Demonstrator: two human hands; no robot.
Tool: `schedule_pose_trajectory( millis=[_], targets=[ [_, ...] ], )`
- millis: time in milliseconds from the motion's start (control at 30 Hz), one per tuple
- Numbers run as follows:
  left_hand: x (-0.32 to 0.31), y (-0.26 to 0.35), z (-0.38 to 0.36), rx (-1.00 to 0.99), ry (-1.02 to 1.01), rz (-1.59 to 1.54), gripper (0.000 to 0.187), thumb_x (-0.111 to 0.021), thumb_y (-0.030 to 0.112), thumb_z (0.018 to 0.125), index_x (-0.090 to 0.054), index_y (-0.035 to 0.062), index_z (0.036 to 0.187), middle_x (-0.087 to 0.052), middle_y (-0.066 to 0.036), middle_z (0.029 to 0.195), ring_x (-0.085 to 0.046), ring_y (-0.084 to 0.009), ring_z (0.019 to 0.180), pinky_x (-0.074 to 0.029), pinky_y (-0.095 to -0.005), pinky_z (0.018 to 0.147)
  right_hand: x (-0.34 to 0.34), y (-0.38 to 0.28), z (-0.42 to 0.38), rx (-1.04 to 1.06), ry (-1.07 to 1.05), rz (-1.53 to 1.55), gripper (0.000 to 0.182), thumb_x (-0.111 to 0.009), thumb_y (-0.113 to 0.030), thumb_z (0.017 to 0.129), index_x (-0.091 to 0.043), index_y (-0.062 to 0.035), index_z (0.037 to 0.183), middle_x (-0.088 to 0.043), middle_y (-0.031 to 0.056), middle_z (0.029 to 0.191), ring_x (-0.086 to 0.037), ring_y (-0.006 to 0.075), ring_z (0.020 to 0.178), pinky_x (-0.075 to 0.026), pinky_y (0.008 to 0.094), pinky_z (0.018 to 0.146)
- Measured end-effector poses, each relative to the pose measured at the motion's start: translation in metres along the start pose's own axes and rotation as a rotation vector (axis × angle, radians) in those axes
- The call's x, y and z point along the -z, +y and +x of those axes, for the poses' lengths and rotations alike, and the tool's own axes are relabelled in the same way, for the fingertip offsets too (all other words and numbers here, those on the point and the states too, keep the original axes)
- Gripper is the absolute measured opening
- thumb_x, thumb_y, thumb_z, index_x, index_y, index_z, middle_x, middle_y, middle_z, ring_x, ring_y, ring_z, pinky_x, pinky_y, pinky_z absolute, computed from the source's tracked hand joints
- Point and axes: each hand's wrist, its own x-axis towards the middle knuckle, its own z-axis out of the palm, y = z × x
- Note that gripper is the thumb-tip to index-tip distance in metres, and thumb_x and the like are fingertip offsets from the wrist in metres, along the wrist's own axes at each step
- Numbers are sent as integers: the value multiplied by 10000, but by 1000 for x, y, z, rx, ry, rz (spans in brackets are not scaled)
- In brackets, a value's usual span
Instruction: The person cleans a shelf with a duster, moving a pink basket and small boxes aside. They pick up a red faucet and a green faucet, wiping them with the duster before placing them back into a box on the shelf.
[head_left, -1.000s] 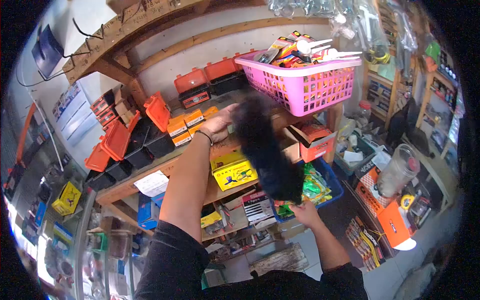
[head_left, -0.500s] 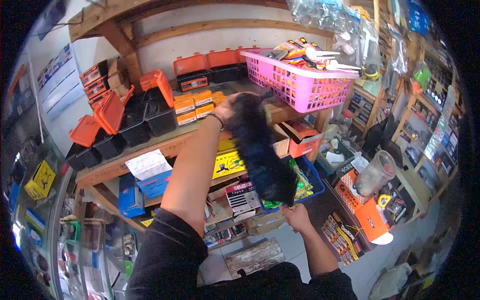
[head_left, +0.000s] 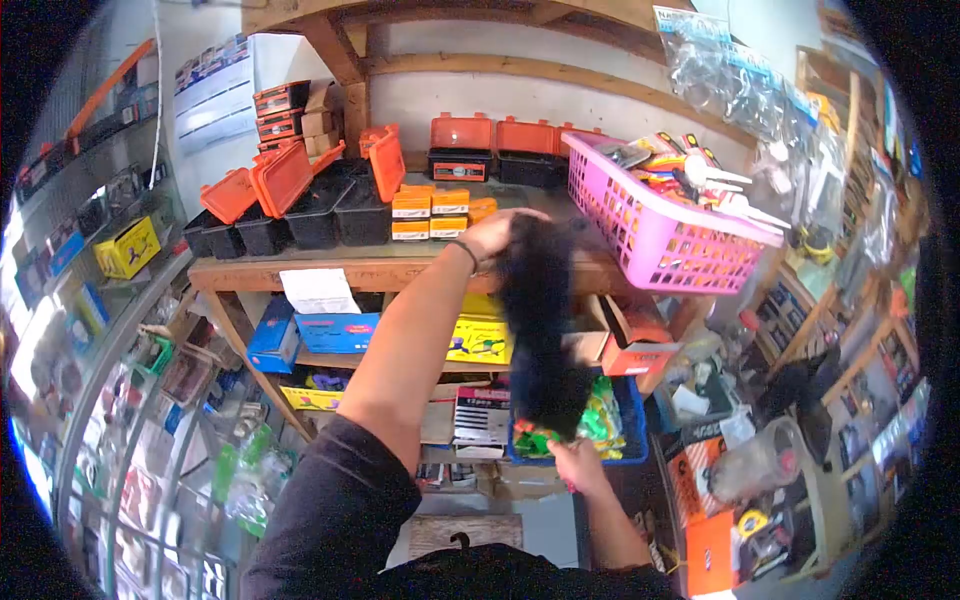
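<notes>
A long black shaggy thing (head_left: 548, 320), smeared by motion, hangs in front of the shelf; its exact kind does not show. My left hand (head_left: 497, 236), with a dark band at the wrist, is closed on its upper end. At its lower end my right hand (head_left: 578, 467) is closed on it, and a bit of red shows below those fingers. Behind the lower end stands a blue basket (head_left: 636, 425) with green and yellow packets. Small orange-and-white boxes (head_left: 430, 212) are stacked just left of my left hand.
A pink basket (head_left: 668, 230) full of tubes stands on the wooden shelf (head_left: 400, 275) at right. Black bins with orange lids (head_left: 280, 180) line its left side. Glass cases (head_left: 110, 400) stand at far left. An orange box (head_left: 710, 550) and a clear jar (head_left: 755, 462) are at right.
The view has turned so that the shelf sits more level and farther right. Both hands still hold the black shaggy thing, which now hangs more upright.
</notes>
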Motion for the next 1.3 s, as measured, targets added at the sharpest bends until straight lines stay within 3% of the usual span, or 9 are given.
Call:
schedule_pose_trajectory(
  millis=[167,300,367,433,567,733,900,1100,1300],
  targets=[
    [-10,18,-8,277,-13,-606,333,-567,151,785,-487,33,1086,-550,-57,1028,-532,-154,932,-418,-290,842,33,10,19,-51,-194,438,389,-542,-215,816,-410,-79,476,-388,7,384,-369,98,303,-277,247,310],
    [-1,8,-8,347,30,-671,452,-550,241,786,-422,23,1159,-511,-63,1098,-490,-177,1009,-375,-307,902,62,-10,17,-45,-317,-100,440,-540,-254,822,-389,-87,444,-381,9,390,-368,95,297,-286,245,288],
    [3,7,-7,217,-142,-468,463,-521,251,786,-413,22,1175,-494,-65,1139,-477,-184,1040,-364,-320,918,71,8,29,-4,-358,-80,463,-538,-267,825,-383,-90,426,-388,9,393,-372,96,295,-277,242,278],
    [-5,10,-13,260,143,-384,484,-543,221,752,-413,29,1177,-495,-74,1140,-477,-191,1045,-363,-328,924,73,20,36,-89,-435,187,453,-556,-362,793,-475,-40,485,-446,35,412,-381,113,257,-287,263,247],
    [-10,23,-10,311,70,-561,510,-523,92,707,-395,16,1194,-492,-83,1138,-486,-200,1039,-382,-335,912,73,21,34,-28,-494,129,461,-551,-353,799,-445,-56,463,-441,30,410,-374,105,256,-288,262,244],
    [-9,24,-10,394,113,-568,492,-558,131,752,-384,-1,1193,-488,-121,1130,-492,-212,1034,-414,-309,879,64,16,34,-132,-440,317,435,-548,-229,821,-370,-106,443,-387,-7,406,-356,76,329,-293,237,342],
    [-6,26,-9,419,69,-761,494,-548,63,747,-373,-12,1203,-475,-128,1164,-498,-204,1036,-410,-300,882,47,23,29,-91,-425,171,389,-543,-198,822,-382,-111,478,-369,-20,400,-345,75,325,-281,238,337],
    [-2,10,-3,304,-54,-786,546,-584,67,742,-336,-14,1222,-502,-112,1118,-498,-200,1025,-380,-309,913,20,24,22,-138,-355,450,408,-578,-265,790,-416,-87,461,-412,9,396,-367,95,286,-267,250,282],
    [1,2,-3,298,-20,-705,475,-557,55,753,-385,1,1193,-488,-95,1159,-483,-194,1056,-363,-310,932,11,17,20,-137,-255,418,306,-538,-129,813,-399,-100,542,-370,-25,419,-338,69,319,-258,233,316]
  ],
)
